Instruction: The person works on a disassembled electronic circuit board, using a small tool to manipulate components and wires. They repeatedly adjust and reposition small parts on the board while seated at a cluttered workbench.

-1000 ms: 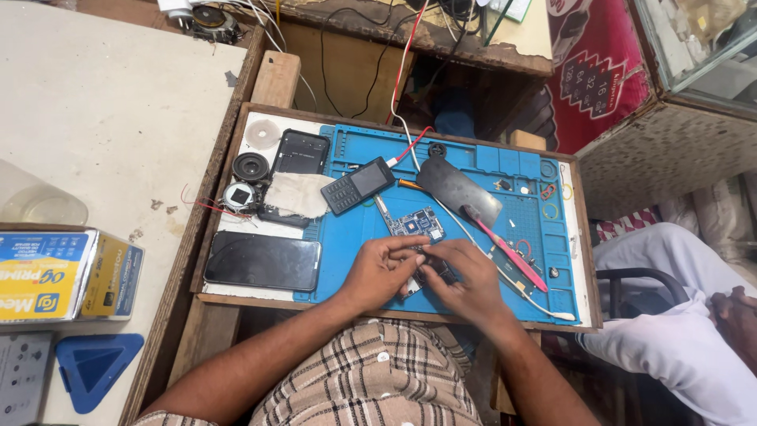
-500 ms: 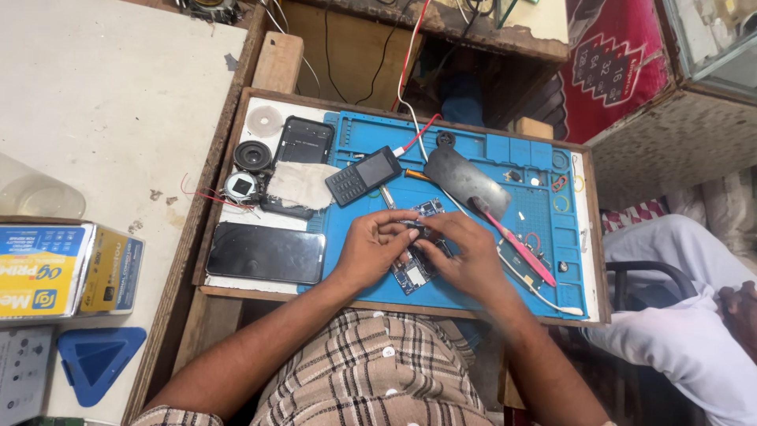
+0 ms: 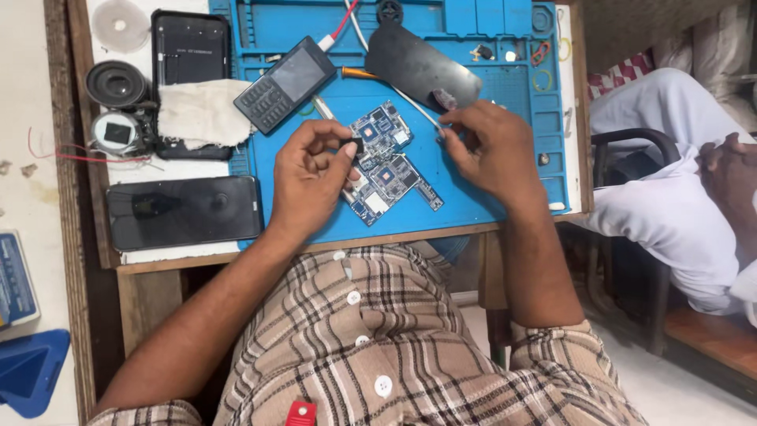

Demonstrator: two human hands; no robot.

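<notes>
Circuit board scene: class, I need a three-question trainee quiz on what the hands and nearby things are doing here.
1. True or false: the circuit board lies on a blue mat.
2. Which hand pinches a small black part over the board: A left hand, B right hand?
3. Fill in: the keypad phone lies beside a pale ____.

Key: 1 true. 2 A; the right hand's fingers hold a thin tool instead. 3 cloth.
</notes>
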